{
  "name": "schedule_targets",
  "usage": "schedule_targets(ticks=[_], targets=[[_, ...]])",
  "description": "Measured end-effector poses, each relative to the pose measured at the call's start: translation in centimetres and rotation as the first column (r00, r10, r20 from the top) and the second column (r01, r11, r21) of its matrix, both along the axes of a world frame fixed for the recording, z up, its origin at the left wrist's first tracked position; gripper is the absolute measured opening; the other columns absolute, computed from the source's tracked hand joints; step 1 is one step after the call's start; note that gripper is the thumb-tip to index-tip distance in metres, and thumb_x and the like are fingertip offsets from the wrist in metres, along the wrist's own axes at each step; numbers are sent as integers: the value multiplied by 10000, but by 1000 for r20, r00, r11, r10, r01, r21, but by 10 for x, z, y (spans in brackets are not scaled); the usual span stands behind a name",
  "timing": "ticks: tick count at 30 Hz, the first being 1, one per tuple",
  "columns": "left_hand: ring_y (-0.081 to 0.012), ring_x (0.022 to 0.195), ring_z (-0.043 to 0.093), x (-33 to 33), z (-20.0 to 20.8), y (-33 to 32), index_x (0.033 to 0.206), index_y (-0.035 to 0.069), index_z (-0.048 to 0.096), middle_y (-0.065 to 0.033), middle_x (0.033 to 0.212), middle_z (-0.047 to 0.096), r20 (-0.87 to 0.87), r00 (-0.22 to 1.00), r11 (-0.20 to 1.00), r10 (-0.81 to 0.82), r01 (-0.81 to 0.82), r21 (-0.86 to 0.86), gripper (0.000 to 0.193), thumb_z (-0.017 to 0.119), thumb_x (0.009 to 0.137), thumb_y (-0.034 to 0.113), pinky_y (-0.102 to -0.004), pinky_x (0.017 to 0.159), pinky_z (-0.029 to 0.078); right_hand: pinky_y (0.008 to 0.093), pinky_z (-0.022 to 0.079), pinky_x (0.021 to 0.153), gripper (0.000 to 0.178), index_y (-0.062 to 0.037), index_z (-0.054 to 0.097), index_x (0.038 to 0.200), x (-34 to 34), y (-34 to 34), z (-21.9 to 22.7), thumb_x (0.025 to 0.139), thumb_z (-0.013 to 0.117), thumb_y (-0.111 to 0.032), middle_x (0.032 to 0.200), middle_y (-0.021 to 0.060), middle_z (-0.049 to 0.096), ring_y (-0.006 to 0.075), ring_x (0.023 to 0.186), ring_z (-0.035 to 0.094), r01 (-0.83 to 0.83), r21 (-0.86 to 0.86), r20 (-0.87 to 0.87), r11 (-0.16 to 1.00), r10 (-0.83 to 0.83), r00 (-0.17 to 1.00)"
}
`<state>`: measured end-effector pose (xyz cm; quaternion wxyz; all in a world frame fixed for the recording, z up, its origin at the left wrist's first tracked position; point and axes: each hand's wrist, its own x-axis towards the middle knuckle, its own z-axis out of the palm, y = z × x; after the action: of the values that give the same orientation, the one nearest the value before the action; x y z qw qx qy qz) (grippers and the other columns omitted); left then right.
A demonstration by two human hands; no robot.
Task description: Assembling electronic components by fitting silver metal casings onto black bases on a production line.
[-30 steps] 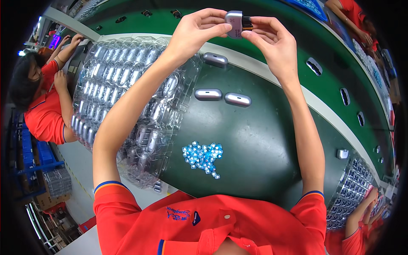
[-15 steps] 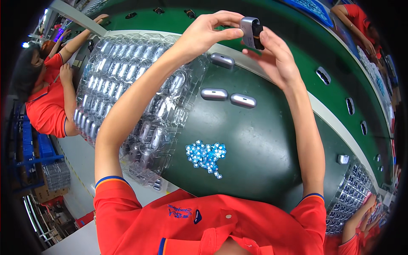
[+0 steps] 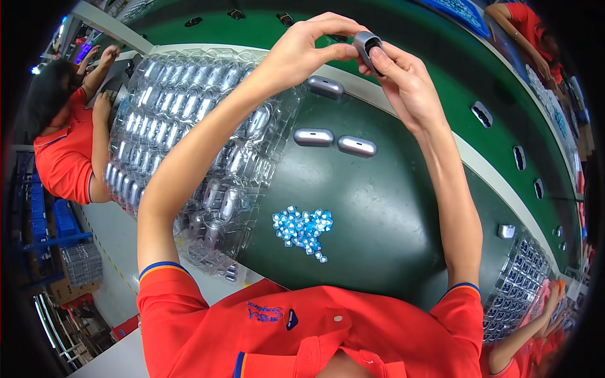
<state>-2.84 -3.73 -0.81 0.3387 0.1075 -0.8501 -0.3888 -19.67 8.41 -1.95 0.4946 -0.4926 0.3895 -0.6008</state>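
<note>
Over the belt's near edge, my left hand (image 3: 309,53) pinches one end of a grey earbud charging case (image 3: 363,41) between thumb and fingers. My right hand (image 3: 413,82) grips the same case from the other side, its thumb over the dark opening. The black part inside is mostly hidden by that thumb. On the dark green table below lie three closed grey cases: one (image 3: 326,87) by the rail, and a left one (image 3: 314,137) and a right one (image 3: 357,146) side by side. Closer to me is a heap of small blue-and-white pieces (image 3: 301,228).
Clear plastic trays (image 3: 189,107) full of grey cases cover the table's left side. Beyond a pale rail (image 3: 491,176), a green conveyor belt (image 3: 435,75) carries dark parts and case shells. Co-workers in red sit at left and right. Another tray (image 3: 520,283) stands at lower right.
My right hand has closed in on the case. The black part, which stuck out beside the shell before, now sits within its opening, and the case has tilted.
</note>
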Motion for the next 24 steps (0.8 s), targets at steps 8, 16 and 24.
schedule_targets(ticks=[8, 16, 24], targets=[[-280, 1016, 638, 12, 5, 7, 1238, 95, 640, -123, 1084, 688, 465, 877, 932, 121, 61, -357, 425, 736, 835, 192, -419, 934, 459, 395, 469, 964, 361, -33, 624, 1229, -103, -15, -40, 907, 616, -197, 1167, 152, 648, 297, 1098, 607, 454, -171, -924, 874, -302, 234], [-233, 974, 638, 14, 13, 22, 1098, 85, 695, -98, 1008, 703, 734, 650, 898, 198, 180, -402, 333, 752, 803, 227, -383, 966, 352, 487, 471, 975, 454, -52, 600, 1274, -33, -115, -13, 875, 633, -267, 1254, 205, 604, 369, 1152, 585, 406, -85, -996, 910, -68, -55], [-222, 962, 673, 12, 6, 3, 1081, 65, 695, -107, 1004, 708, 413, 904, 978, 112, -26, -209, 247, 711, 845, 139, -376, 910, 481, 395, 523, 827, 281, -15, 595, 1079, -27, -83, -38, 851, 684, -152, 1034, 191, 672, 335, 913, 667, 368, -186, -813, 911, -353, 463]])
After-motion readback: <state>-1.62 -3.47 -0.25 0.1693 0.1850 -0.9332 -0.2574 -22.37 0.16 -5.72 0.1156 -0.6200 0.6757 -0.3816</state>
